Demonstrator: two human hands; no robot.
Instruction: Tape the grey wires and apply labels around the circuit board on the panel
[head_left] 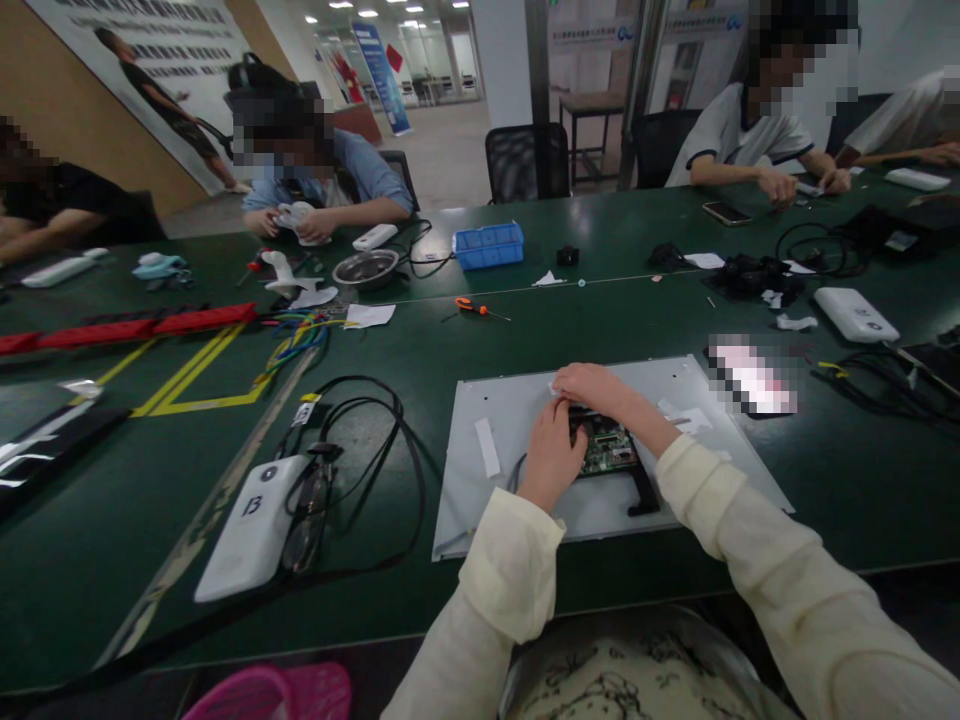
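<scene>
While bringing the left hand (553, 455) and right hand (592, 388) together at the upper left of the circuit board (606, 450), bending the fingers around a small white piece (555, 388). Lying on the pale panel (466, 420), exposing green parts below the right wrist, and sitting beside a black bracket (645, 490): so appearing the circuit board. Bending the left thumb over the board's left part, but not revealing whether the left grip is clenching anything. Holding the right fingers close to the white piece, yet hiding the contact; not being able to tell the state of the right grip either.

Judging progress, seeming to be partway through handwork on or near the board. Already resting board and bracket on the panel, but not showing whether either is fastened. Leaving a white strip (487, 448) loose to the left and torn white scraps (694, 420) to the right; not making clear whether more is remaining.

Looking to the edges, running the panel close to the near side of the desk (375, 620). Passing the black cable (424, 470) just beside the panel's left edge, so narrowing sideways room there. Placing a phone (757, 380) just beyond the right edge, tightening that side too. Offering more room across the far edge, towards the orange screwdriver (472, 306).
</scene>
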